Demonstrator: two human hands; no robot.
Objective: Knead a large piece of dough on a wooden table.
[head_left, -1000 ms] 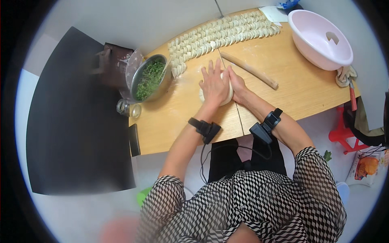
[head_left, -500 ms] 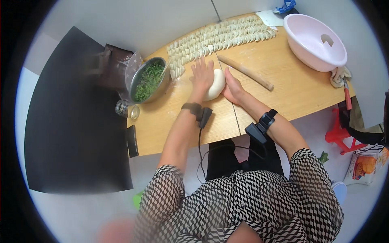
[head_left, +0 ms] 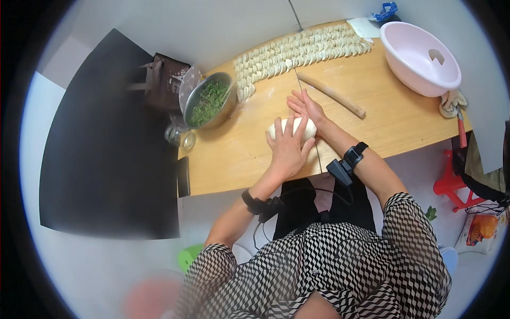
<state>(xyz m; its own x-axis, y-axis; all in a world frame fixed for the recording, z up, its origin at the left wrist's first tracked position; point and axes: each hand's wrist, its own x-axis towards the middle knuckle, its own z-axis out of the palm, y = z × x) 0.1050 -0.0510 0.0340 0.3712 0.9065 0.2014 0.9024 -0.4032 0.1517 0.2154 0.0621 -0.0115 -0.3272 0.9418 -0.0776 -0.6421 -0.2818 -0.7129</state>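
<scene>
Wooden table (head_left: 228, 165), white dough (head_left: 310, 129), beneath left hand (head_left: 288, 150)

Smooth matt dough (head_left: 309, 131), wood-grained table (head_left: 228, 165), glossy plastic basin (head_left: 406, 45).

Centre of frame: left hand (head_left: 288, 150), fingers spread, lying over white dough lump (head_left: 309, 131) on wooden bench (head_left: 234, 162). Right hand (head_left: 310, 109), fingers extended, just beside dough's upper right edge; contact unclear. Rolling pin (head_left: 332, 95) lying slantwise, right of hands. Rows of dumplings (head_left: 297, 50) along bench's far edge, top of frame. Left of centre: metal bowl (head_left: 227, 111) holding chopped greens (head_left: 209, 102). Upper right: pale pink basin (head_left: 406, 72), cloth (head_left: 451, 102) and red-handled knife (head_left: 461, 130) just below. Lower right: red stool (head_left: 450, 184).
</scene>
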